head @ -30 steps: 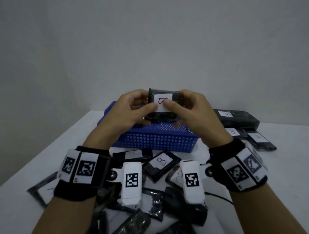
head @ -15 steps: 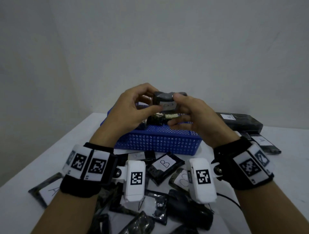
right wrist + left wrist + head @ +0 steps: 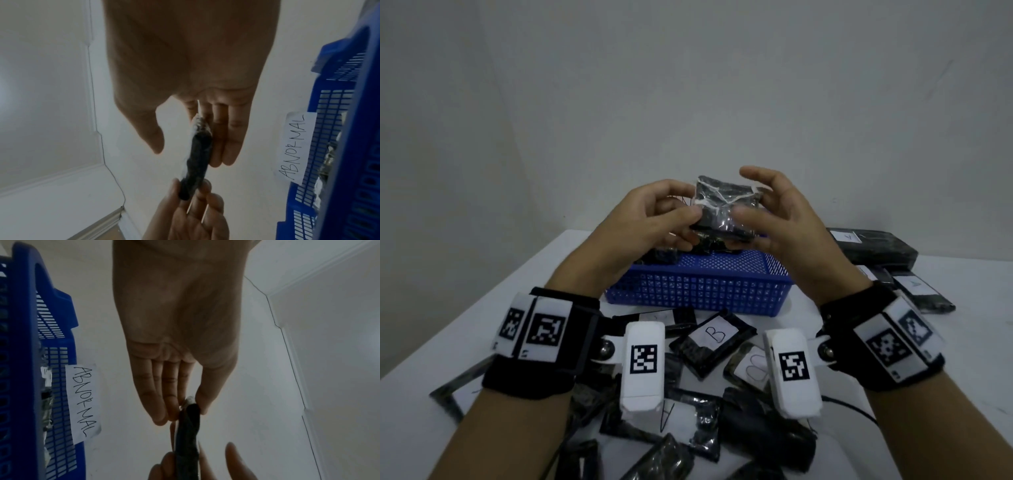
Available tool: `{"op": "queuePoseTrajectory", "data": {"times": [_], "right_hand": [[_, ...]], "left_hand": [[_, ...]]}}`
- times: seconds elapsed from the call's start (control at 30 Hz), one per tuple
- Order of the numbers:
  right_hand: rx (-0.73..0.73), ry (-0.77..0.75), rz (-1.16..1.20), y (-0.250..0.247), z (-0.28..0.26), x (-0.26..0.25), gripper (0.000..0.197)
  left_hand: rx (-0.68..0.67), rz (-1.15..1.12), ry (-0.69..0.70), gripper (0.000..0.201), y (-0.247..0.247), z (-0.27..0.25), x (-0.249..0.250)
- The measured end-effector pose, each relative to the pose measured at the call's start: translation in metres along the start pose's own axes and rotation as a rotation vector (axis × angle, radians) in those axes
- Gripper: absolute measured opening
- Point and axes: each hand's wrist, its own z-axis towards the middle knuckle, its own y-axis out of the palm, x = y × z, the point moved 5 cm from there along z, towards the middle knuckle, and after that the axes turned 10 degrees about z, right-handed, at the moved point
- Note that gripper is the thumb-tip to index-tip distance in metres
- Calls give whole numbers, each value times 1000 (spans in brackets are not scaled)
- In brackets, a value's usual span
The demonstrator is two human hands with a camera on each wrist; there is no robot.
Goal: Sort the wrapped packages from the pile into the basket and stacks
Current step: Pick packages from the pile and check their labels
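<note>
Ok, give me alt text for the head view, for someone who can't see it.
Both hands hold a black wrapped package above a blue basket: the left hand pinches its left edge, the right hand touches its right side with fingers spread. More black packages, some with paper labels lettered A or B, lie piled on the white table nearer the camera.

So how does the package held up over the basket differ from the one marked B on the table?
The held package is in the air above the blue basket, pinched by the left hand; the B package lies on the table, untouched. The held package shows white seams and no label; the B package shows its white label. Both are wrapped in black.
</note>
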Motion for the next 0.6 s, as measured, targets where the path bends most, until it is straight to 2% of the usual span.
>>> {"op": "queuePoseTrajectory", "data": {"times": [0.1,0.2,0.27,0.37,0.47,0.6], "right_hand": [[92,30,2,-6,2,3,33],[147,-37,-75,-13,4,5,21],[147,-79,-132,-15,4,4,23],[95,-96,-151,-14,3,3,26],[32,37,-115,-10,3,8,25],[23,146,-25,-6,1,12,49]], "left_hand": [[1,38,42,20,5,1,2],[-9,82,70,22,10,1,1],[-13,105,69,21,13,2,1],[56,159,120,25,12,4,2],[112,201,197,22,10,6,4],[177,311,332,22,9,4,9]]}}
